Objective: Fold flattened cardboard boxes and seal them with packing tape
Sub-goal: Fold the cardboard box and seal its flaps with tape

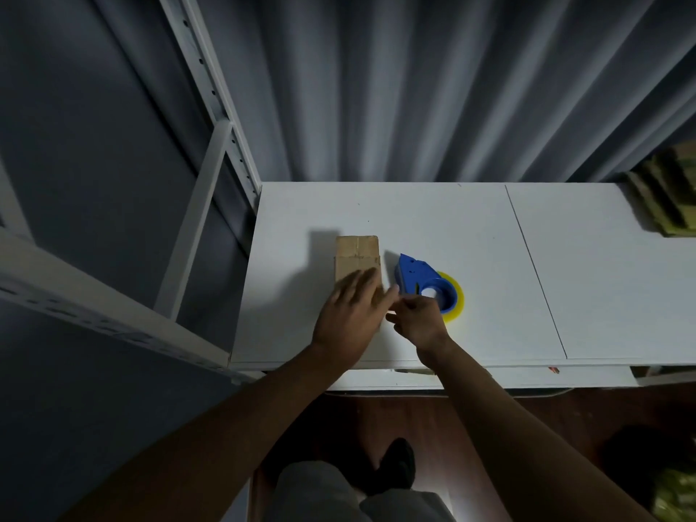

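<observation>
A white counter [414,220] stands before grey curtains [414,88]. On it a small brown box [357,258], taped along its top, lies with its long axis running away from the person. The left hand [348,310] rests flat on the box's near end, fingers straight. Just right of the box the right hand [416,318] curls beside a blue tape dispenser [422,278]; whether it pinches anything is unclear. Stacked cardboard [666,197] sits far right of the box.
</observation>
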